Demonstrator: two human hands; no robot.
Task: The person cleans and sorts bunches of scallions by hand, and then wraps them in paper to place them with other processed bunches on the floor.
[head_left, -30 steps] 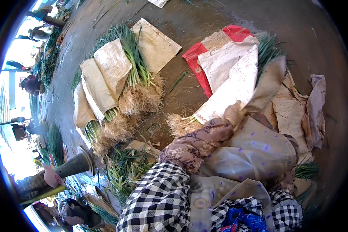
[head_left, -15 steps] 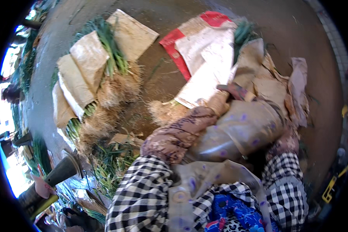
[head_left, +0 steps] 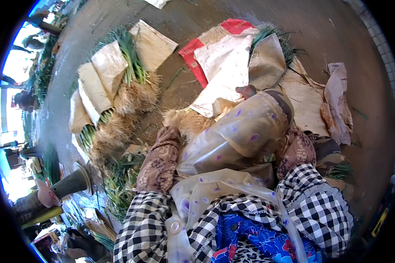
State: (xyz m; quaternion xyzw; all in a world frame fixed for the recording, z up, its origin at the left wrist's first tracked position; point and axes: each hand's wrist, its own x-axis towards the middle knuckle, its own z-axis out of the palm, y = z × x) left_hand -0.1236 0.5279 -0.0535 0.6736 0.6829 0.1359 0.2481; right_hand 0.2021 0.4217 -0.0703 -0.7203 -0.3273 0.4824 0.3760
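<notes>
A bundle of green onions lies in front of me, its tan roots (head_left: 195,124) toward my left and its green leaves (head_left: 274,41) at the far end. A whitish wrapping sheet with red parts (head_left: 226,59) covers most of its length. My left hand (head_left: 173,118) is at the outer edge of the roots, its fingers blurred among them. Behind my raised knee, under a clear, purple-spotted apron (head_left: 245,131), my right hand (head_left: 246,91) is mostly hidden. Only a dark reddish part of it shows against the wrapping; its fingers are not clear.
To the left lie several paper-wrapped bundles of green onions (head_left: 138,96). Loose leaf trimmings (head_left: 125,184) are heaped nearer me. A dark post-like object (head_left: 70,186) juts in at lower left. Brown paper sheets (head_left: 303,98) and a crumpled pale sheet (head_left: 337,105) lie at right.
My left hand has moved left, from on top of the wrapping to the root end. My right hand has shifted slightly left and farther away. My knee has moved left, and the view has shifted.
</notes>
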